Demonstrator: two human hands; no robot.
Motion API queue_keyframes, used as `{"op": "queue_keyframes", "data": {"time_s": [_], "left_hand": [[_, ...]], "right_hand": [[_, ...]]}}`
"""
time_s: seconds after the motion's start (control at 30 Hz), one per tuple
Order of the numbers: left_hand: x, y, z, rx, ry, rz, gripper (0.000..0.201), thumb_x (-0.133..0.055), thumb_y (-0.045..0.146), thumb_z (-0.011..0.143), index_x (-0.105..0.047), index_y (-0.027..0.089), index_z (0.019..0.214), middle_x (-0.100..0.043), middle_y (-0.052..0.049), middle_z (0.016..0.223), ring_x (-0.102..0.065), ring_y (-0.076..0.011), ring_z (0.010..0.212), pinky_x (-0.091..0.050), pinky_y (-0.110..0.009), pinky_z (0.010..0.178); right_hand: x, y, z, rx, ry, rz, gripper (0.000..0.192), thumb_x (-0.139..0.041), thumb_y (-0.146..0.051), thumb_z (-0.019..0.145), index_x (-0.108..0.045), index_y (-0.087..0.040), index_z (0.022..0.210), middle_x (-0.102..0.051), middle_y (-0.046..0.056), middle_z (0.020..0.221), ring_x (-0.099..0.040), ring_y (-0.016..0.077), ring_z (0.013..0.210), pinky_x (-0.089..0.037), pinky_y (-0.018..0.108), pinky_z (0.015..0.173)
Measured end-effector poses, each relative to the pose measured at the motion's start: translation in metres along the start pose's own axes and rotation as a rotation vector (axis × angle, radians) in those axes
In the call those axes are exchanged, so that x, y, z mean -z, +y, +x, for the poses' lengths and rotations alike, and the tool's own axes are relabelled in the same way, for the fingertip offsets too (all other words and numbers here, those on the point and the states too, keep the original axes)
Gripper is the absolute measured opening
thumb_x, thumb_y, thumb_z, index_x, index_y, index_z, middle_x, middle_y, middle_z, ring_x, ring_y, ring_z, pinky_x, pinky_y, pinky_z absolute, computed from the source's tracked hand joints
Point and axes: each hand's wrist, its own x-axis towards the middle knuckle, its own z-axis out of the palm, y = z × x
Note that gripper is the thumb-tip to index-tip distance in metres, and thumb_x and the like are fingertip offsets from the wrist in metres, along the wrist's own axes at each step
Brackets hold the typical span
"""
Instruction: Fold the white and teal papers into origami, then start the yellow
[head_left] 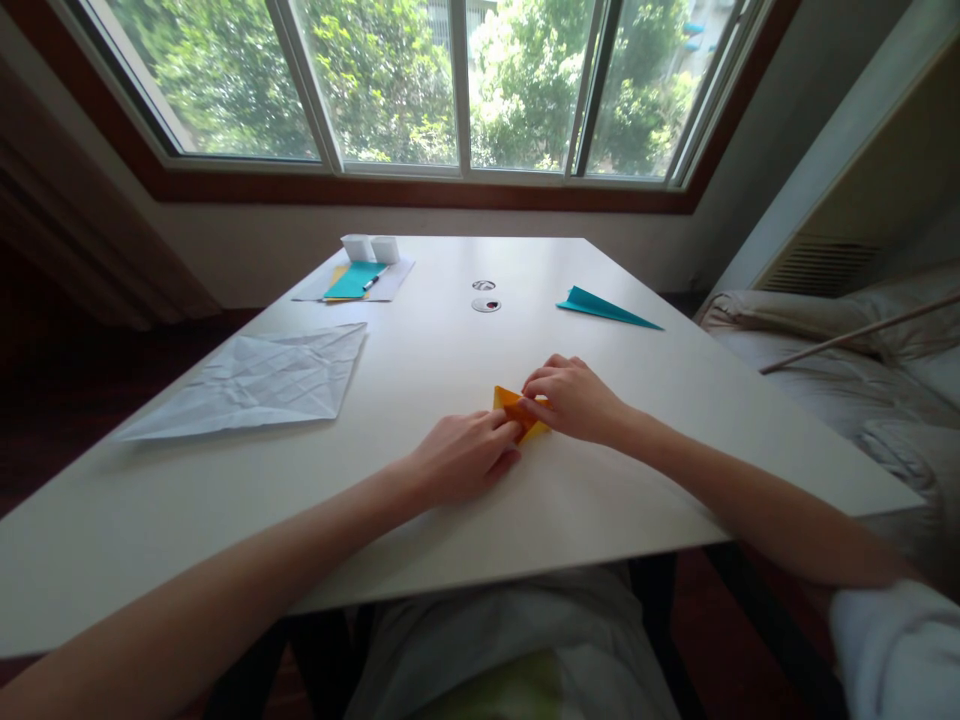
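A small folded piece of orange-yellow paper lies on the white table in front of me, partly covered by my fingers. My left hand rests on the tabletop with its fingertips pressing the paper's near left side. From the right, my right hand pinches the paper's upper right part between thumb and fingers. A pointed flap of the paper sticks up at the left, and a lighter yellow corner shows below the right thumb. The exact fold under the fingers is hidden.
A creased white sheet lies at the left. Behind it, teal paper, yellow paper, a marker and two white folded pieces sit together. A teal paper plane lies far right. Two round discs are mid-table.
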Motion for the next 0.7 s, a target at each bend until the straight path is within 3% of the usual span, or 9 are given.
{"op": "queue_keyframes", "data": {"time_s": [0.13, 0.23, 0.3, 0.4, 0.5, 0.6, 0.7], "left_hand": [[0.006, -0.005, 0.0, 0.112, 0.166, -0.14, 0.033, -0.046, 0.035, 0.083, -0.043, 0.023, 0.113, -0.06, -0.003, 0.091, -0.058, -0.0159, 0.068, -0.043, -0.026, 0.057], [0.007, -0.016, 0.004, 0.289, 0.395, -0.456, 0.024, -0.052, 0.035, 0.08, -0.046, 0.02, 0.098, -0.054, 0.002, 0.072, -0.052, -0.0113, 0.058, -0.04, -0.023, 0.053], [0.007, -0.023, 0.007, 0.384, 0.486, -0.727, 0.022, -0.057, 0.036, 0.077, -0.048, 0.018, 0.086, -0.053, 0.002, 0.069, -0.052, -0.0103, 0.058, -0.041, -0.022, 0.053], [0.005, -0.03, 0.01, 0.49, 0.393, -1.129, 0.03, -0.065, 0.039, 0.071, -0.054, 0.016, 0.087, -0.058, -0.001, 0.074, -0.056, -0.0118, 0.062, -0.042, -0.022, 0.051], [0.005, -0.03, 0.011, 0.549, 0.31, -1.447, 0.037, -0.071, 0.036, 0.067, -0.059, 0.016, 0.096, -0.064, -0.006, 0.094, -0.061, -0.0164, 0.083, -0.046, -0.025, 0.065], [0.004, -0.027, 0.011, 0.525, 0.283, -1.626, 0.039, -0.073, 0.031, 0.066, -0.062, 0.017, 0.101, -0.064, -0.008, 0.104, -0.057, -0.0182, 0.1, -0.044, -0.027, 0.079], [0.004, -0.025, 0.012, 0.478, 0.279, -1.686, 0.04, -0.072, 0.029, 0.068, -0.062, 0.018, 0.105, -0.063, -0.008, 0.107, -0.056, -0.0178, 0.101, -0.042, -0.028, 0.082]], "right_hand": [[0.003, 0.012, 0.003, -0.027, 0.088, 0.094, 0.027, -0.046, -0.031, 0.086, -0.068, -0.019, 0.078, -0.068, 0.005, 0.086, -0.053, 0.0188, 0.082, -0.035, 0.032, 0.074], [0.003, 0.02, 0.006, -0.091, 0.224, 0.272, 0.027, -0.048, -0.034, 0.085, -0.069, -0.018, 0.079, -0.068, 0.005, 0.085, -0.054, 0.0165, 0.077, -0.038, 0.03, 0.071], [0.0, 0.023, 0.008, -0.166, 0.304, 0.422, 0.028, -0.05, -0.037, 0.083, -0.069, -0.018, 0.08, -0.067, 0.005, 0.082, -0.054, 0.0156, 0.073, -0.039, 0.028, 0.067], [-0.007, 0.022, 0.011, -0.242, 0.339, 0.647, 0.032, -0.052, -0.043, 0.08, -0.069, -0.016, 0.081, -0.066, 0.005, 0.078, -0.055, 0.0154, 0.069, -0.04, 0.027, 0.061], [-0.013, 0.017, 0.012, -0.253, 0.331, 0.845, 0.035, -0.052, -0.046, 0.079, -0.069, -0.015, 0.082, -0.067, 0.005, 0.077, -0.058, 0.0169, 0.07, -0.042, 0.027, 0.062], [-0.015, 0.011, 0.011, -0.258, 0.344, 0.95, 0.036, -0.053, -0.047, 0.078, -0.069, -0.015, 0.083, -0.068, 0.005, 0.077, -0.059, 0.0181, 0.073, -0.044, 0.028, 0.065], [-0.015, 0.006, 0.01, -0.275, 0.377, 0.987, 0.035, -0.054, -0.046, 0.078, -0.069, -0.015, 0.083, -0.067, 0.006, 0.077, -0.059, 0.0187, 0.074, -0.045, 0.03, 0.067]]}}
